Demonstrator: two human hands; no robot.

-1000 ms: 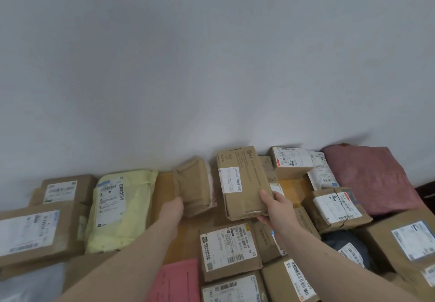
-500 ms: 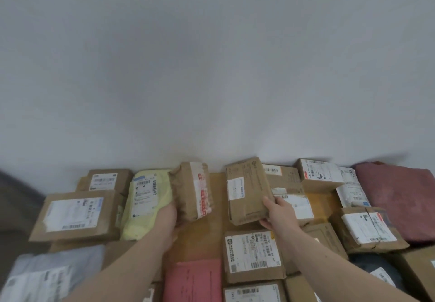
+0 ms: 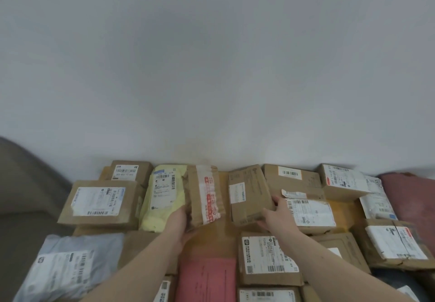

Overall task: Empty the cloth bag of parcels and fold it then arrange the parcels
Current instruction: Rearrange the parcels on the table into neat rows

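Note:
Many parcels lie on a wooden table [image 3: 220, 240] against a white wall. My left hand [image 3: 180, 223] grips the near end of a brown parcel with red-printed tape [image 3: 204, 196], beside a yellow padded mailer [image 3: 163, 196]. My right hand [image 3: 276, 213] holds the near right corner of a brown cardboard box [image 3: 248, 194] with a small white label. A bare strip of table separates the two held parcels. The folded dark red cloth bag [image 3: 409, 198] lies at the far right by the wall.
Labelled boxes [image 3: 101, 201] fill the left side, with a grey poly mailer [image 3: 68, 266] in front. More boxes [image 3: 308, 212] crowd the right side. A pink envelope [image 3: 207, 280] and a labelled box [image 3: 268, 257] lie near me. A grey seat [image 3: 21, 184] stands at far left.
Both held parcels have moved toward the wall. The left one has turned so its red-printed tape faces up and now sits against the yellow mailer. The view has swung left.

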